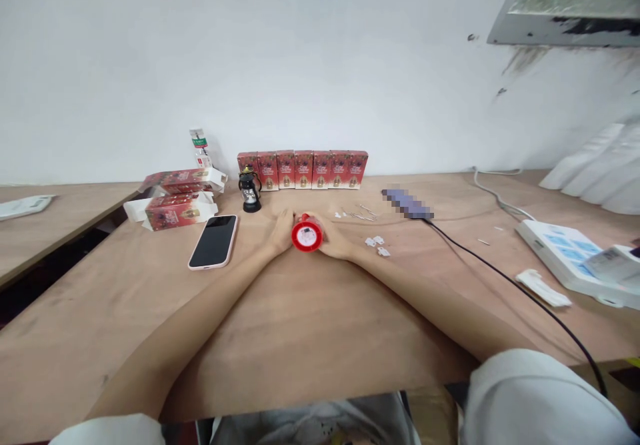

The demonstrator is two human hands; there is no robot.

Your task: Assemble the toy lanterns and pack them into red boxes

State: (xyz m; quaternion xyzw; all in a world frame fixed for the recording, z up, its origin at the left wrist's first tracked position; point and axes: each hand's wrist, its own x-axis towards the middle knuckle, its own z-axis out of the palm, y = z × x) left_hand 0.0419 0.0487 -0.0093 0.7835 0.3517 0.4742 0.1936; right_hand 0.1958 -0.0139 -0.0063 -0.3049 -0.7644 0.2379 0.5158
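Both my hands rest on the wooden table and hold a small red lantern lying on its side, its round base with a white centre facing me. My left hand cups its left side. My right hand wraps its right side. Fingers of both are curled round it. A small black lantern stands upright just behind my left hand. Tiny white plastic pieces lie right of my right hand.
A row of several red boxes stands along the wall. Two open red boxes lie at left, a phone face-up near them. A black cable crosses the right side by a white box.
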